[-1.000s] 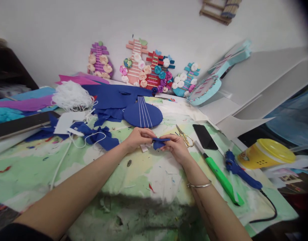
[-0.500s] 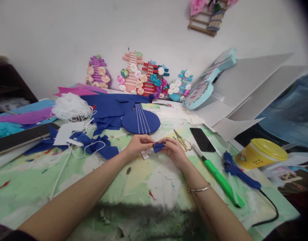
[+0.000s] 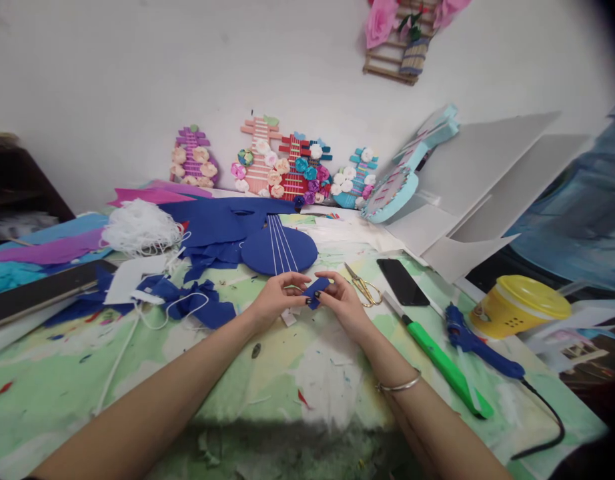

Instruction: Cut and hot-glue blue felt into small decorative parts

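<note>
A small blue piece of crepe paper or felt [image 3: 317, 289] is held up between my two hands over the table. My right hand [image 3: 341, 300] pinches it between thumb and fingers. My left hand [image 3: 279, 297] closes on its left edge with the fingers bent. Just behind the hands lies a blue rounded guitar-shaped body [image 3: 257, 250] with white strings running across it. A small white scrap [image 3: 288, 318] rests below my left fingers. Gold-handled scissors [image 3: 363, 287] lie right of my right hand.
A green-handled knife [image 3: 440, 357], a black phone [image 3: 402, 281], a blue glue gun [image 3: 480, 343] and a yellow tub [image 3: 520, 303] stand or lie on the right. Blue scraps [image 3: 202, 303] and a tangle of white string [image 3: 141, 228] are at left. Decorated small guitars [image 3: 300, 167] line the wall.
The blue piece has turned and shows more of its surface now. My fingers have shifted around it, the right hand's fingers lifting higher. The view has tipped slightly upward.
</note>
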A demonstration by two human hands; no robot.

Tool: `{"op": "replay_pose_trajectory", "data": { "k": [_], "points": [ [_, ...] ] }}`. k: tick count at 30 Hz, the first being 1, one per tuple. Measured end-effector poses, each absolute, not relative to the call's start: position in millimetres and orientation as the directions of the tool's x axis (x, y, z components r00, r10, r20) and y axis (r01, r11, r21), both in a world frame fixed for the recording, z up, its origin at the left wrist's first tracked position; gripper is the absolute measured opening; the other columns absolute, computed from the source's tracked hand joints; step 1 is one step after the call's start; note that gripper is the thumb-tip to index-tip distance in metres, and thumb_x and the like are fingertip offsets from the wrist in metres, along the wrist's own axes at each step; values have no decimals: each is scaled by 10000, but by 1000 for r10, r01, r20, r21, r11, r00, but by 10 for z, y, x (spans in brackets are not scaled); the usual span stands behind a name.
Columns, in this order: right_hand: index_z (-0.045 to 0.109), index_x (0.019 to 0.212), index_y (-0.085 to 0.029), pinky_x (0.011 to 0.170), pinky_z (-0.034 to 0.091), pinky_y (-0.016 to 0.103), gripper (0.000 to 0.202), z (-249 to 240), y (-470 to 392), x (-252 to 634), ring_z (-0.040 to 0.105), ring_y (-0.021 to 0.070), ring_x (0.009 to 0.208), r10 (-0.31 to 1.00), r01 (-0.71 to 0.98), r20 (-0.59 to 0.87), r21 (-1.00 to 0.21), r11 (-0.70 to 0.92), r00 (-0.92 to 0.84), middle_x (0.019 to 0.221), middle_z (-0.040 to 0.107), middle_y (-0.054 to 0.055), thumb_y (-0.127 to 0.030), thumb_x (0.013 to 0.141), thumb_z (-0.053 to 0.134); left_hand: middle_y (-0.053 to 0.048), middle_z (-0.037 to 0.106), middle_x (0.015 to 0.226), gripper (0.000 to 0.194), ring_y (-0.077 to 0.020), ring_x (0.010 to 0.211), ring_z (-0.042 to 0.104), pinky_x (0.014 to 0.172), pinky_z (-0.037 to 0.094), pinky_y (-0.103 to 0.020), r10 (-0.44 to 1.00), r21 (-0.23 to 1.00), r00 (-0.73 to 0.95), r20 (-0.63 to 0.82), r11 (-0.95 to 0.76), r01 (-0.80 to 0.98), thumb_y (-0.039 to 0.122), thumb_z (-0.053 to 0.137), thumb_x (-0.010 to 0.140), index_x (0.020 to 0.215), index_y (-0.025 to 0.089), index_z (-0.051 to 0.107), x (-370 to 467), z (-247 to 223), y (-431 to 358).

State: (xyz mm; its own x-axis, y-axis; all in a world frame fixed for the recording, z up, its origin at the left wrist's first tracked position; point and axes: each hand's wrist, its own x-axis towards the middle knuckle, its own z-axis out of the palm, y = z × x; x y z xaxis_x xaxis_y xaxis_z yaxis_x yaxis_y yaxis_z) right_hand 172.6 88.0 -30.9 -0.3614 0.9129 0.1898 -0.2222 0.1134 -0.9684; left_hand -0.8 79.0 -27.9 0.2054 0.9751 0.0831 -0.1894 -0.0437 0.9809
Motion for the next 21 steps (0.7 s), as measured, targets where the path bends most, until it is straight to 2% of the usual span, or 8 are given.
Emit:
{"op": "replay_pose_trajectory", "data": {
  "k": [3,7,11,16,18,19,21],
  "points": [
    [483,1077,-195,646,469,257,404,-305,880,1700,605,127,653,912,-179,232,-967,180,-339,704,631,-26,-256,725,671,-77,700,890,389,-173,784,657,743,500,-280,975,988,208,80,-50,-146,137,799,575,939,128,663,11,-247,774],
    [458,1085,-201,592,425,240,384,-309,869,1697,539,110,581,899,-98,287,-958,270,-332,648,562,-58,-225,738,620,-84,705,862,362,-173,748,653,678,491,-263,972,992,225,72,-46,-118,184,795,603,934,119,664,20,-225,757],
    [437,1108,-210,610,425,244,371,-321,840,1692,531,111,604,879,-43,318,-945,324,-357,667,543,-59,-208,764,575,-73,711,809,363,-165,697,652,654,491,-264,967,996,255,19,5,-94,169,797,597,937,114,679,11,-185,751],
    [429,1138,-218,629,443,252,370,-315,856,1706,554,123,623,855,-3,360,-922,387,-373,671,541,-57,-280,802,571,-58,724,832,287,-150,711,651,681,492,-251,951,996,309,28,0,-92,161,796,605,879,129,715,-18,-128,754],
    [441,1131,-209,663,458,262,325,-272,892,1772,589,139,678,872,125,371,-896,426,-319,724,592,-26,-322,839,532,-52,725,823,265,-137,703,645,675,487,-239,951,993,310,20,17,-115,175,794,616,868,133,722,-27,-123,754],
    [457,1115,-202,692,461,264,279,-244,915,1821,604,144,718,894,280,367,-857,433,-257,773,620,-3,-324,866,494,-49,724,808,251,-127,683,638,664,484,-232,955,991,298,7,34,-132,183,795,620,855,132,723,-29,-121,753],
    [505,1061,-177,765,448,270,197,-189,967,1939,612,159,818,929,656,361,-681,326,-86,894,650,53,-255,898,428,-41,716,766,223,-107,635,621,640,479,-222,967,977,252,-28,80,-196,190,802,614,810,127,718,-31,-113,748]
  ]
}}
